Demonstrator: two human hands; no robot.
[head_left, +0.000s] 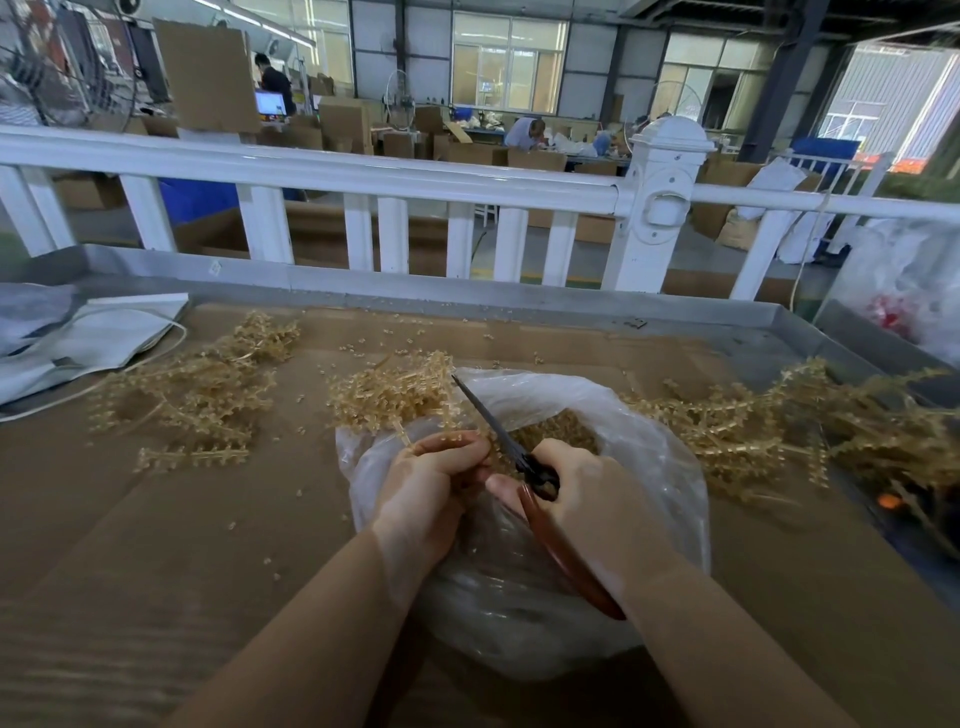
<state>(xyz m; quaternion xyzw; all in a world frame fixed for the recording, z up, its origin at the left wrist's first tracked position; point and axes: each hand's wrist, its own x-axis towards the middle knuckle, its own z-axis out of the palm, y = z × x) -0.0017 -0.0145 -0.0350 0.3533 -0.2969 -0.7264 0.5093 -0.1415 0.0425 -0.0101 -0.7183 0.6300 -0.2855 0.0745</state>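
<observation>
Far left of my fingers, a loose sprig pile (192, 384) sits on the worktop (156, 545). My left hand (431, 478) is clamped round a tan sprig cluster (395, 395), over the clear bag (649, 441). Just right, my right hand (597, 493) grips the scissors (496, 428), with more sprigs (779, 421) beyond.

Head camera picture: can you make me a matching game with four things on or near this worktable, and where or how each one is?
Things:
1 scissors
2 clear plastic bag
3 white railing
4 tan sprig bundle

Places or states:
A stands behind the table
B holds loose cut pieces
C pinched in the left hand
D gripped by the right hand

Pairs: 1-D, 2-B, 3-A, 4-C.
</observation>
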